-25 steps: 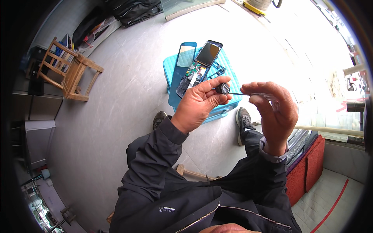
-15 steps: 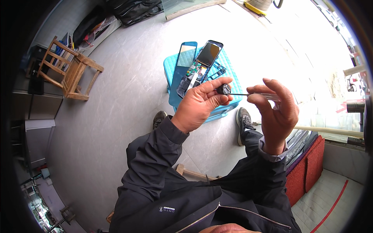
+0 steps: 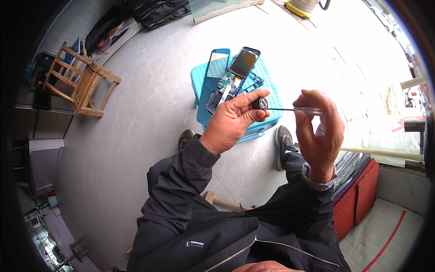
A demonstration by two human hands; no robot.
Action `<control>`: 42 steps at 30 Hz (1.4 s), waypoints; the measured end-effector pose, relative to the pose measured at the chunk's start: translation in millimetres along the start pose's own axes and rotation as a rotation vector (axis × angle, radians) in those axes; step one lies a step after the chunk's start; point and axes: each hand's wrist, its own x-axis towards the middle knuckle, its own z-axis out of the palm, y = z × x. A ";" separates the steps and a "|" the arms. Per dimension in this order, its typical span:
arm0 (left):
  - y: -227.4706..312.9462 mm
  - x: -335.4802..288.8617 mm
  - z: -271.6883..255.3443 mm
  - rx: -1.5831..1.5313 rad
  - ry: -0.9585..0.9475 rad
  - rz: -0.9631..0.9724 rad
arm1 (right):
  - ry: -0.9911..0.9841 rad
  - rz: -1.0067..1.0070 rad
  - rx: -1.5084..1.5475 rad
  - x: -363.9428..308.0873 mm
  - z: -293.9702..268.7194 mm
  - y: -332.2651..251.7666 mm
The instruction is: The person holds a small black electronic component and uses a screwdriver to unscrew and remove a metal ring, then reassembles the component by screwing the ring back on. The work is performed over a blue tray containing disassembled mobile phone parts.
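Between the thumb and fingers of my left hand [image 3: 226,120] is a small black rounded part [image 3: 260,103]. My right hand [image 3: 322,133] pinches the clear handle of a thin screwdriver [image 3: 308,110]; its dark shaft runs left and its tip meets the black part. Beyond my hands, on a light-blue stool [image 3: 269,77], lies an opened handheld device [image 3: 244,62] with a dark screen, a green circuit board and a white ribbon cable. A flat blue panel with a window [image 3: 219,63] lies to its left. On its right rests a dark openwork frame [image 3: 256,82], partly covered.
A small wooden chair [image 3: 88,84] stands on the grey tiled floor [image 3: 122,145] to the left. A red mat [image 3: 358,195] and plastic-wrapped goods are at my right. Black bags [image 3: 156,13] lie at the far left, and my shoes flank the stool.
The fingers of my right hand have shifted slightly right and now curl around the screwdriver handle, more of which shows. My left hand and the part have barely moved.
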 end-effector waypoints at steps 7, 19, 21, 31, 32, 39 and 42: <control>1.6 0.3 0.5 0.016 0.009 0.002 | -0.024 0.036 0.067 5.2 -3.9 1.7; 0.0 -0.1 -2.7 0.088 0.024 0.016 | -0.063 0.001 -0.148 0.3 -7.4 -1.9; 0.5 0.0 -2.6 0.078 0.021 0.020 | -0.070 0.024 -0.111 0.9 -5.3 0.0; 1.5 -0.1 -3.2 0.054 0.015 0.020 | -0.055 -0.012 -0.044 3.9 -3.8 1.6; 1.0 -0.3 -3.4 0.055 0.012 0.026 | -0.047 -0.006 -0.060 3.4 -3.7 1.6; -0.5 0.3 -5.0 0.123 0.018 0.036 | -0.062 -0.058 -0.173 0.1 -0.2 0.4; 0.2 0.4 -4.1 0.116 0.013 0.039 | -0.089 -0.013 -0.163 0.8 -3.0 -2.5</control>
